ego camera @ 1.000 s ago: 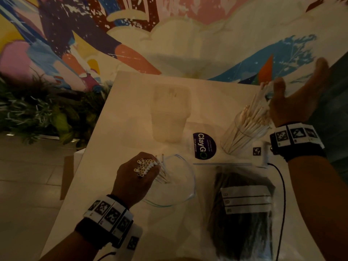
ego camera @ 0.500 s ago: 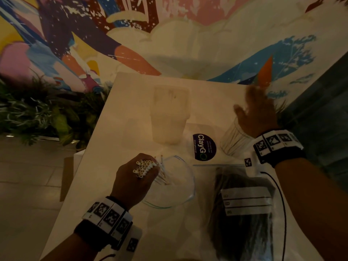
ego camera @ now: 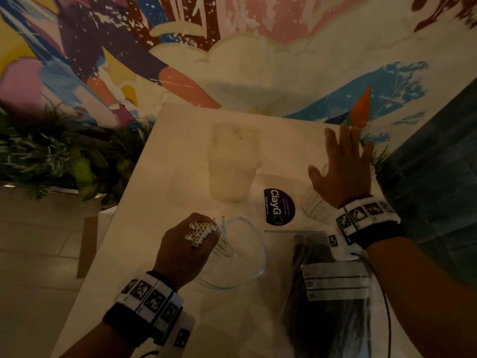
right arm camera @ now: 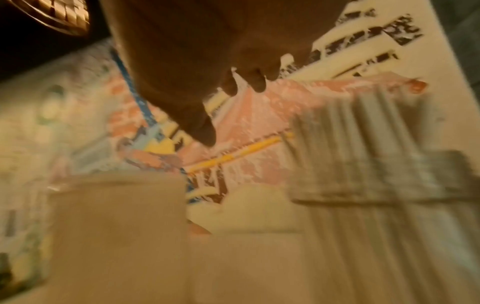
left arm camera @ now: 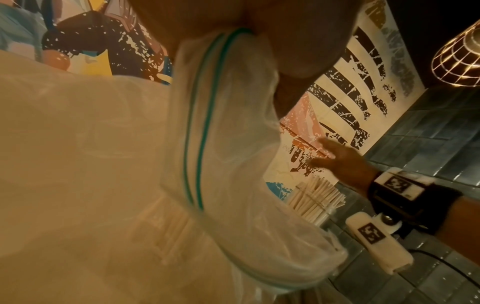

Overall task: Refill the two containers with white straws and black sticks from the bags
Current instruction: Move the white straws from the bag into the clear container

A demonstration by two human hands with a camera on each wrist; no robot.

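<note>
All three views are dim and warm-toned. A caged lamp (left arm camera: pixel 457 51) glows at the left wrist view's upper right. The head view curves at its edges, and the bench (ego camera: pixel 180 156) looks pale and washed. The right wrist view is heavily motion-blurred, with nothing sharp.

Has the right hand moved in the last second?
Yes. The right hand swung left and down from beyond the table's right edge; it now hovers open over the straw container, closer to the ClayGo sticker.
</note>
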